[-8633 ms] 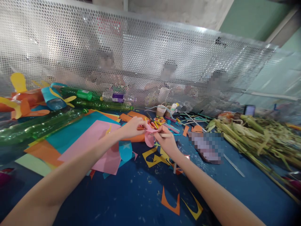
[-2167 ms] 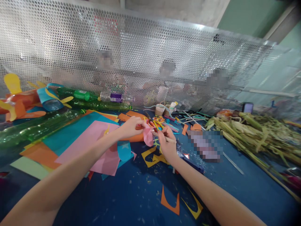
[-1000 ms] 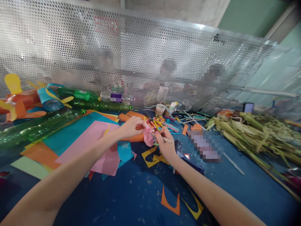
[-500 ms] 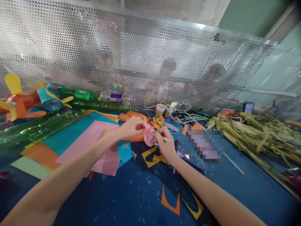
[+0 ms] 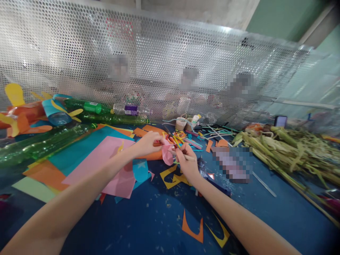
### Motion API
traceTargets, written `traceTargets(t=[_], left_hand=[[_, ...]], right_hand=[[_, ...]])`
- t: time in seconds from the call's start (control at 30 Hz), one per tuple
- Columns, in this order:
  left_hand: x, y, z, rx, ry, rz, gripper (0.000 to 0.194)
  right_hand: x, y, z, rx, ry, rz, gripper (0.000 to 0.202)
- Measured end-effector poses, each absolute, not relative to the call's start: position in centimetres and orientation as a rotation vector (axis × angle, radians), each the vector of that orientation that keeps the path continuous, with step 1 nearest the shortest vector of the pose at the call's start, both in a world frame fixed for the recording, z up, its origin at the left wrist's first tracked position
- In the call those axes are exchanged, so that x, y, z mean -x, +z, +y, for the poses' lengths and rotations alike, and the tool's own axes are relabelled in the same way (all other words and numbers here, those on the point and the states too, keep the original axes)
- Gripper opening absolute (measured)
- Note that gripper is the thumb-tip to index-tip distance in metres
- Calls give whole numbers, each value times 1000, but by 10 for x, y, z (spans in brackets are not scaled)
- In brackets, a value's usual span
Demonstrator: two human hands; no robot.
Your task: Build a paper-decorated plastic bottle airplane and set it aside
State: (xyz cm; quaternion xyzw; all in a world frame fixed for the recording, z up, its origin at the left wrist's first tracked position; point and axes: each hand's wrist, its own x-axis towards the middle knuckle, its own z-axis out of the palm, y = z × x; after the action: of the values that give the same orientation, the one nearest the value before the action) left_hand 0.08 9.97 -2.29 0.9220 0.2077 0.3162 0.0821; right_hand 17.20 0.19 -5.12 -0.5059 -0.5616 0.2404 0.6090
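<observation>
Between my hands is a small pink paper piece with a rounded lower edge. My left hand pinches its upper left side. In my right hand, a thin pale stick lies between closed fingers, its tip by the pink paper. An orange wrapped bottle or roll lies behind the pink piece, partly hidden by my left hand. A blue paper piece with a white star lies below my left wrist, and yellow cut-outs lie under my right hand.
Coloured sheets and green bottles lie at left, with decorated bottles beyond. Dried husks cover the right side. Orange scrap lies in front. Behind a perforated metal screen sit several people.
My right fingers have shifted very slightly at the pink paper, and the stick has moved a little. My left hand looks almost unmoved.
</observation>
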Motion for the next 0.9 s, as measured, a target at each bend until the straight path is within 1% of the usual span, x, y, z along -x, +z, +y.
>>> traceTargets(t=[0.9], left_hand=[[-1,-23,100,-2749,942,626,9]], right_hand=[[-171,-50,2,1166,558,-1288,26]])
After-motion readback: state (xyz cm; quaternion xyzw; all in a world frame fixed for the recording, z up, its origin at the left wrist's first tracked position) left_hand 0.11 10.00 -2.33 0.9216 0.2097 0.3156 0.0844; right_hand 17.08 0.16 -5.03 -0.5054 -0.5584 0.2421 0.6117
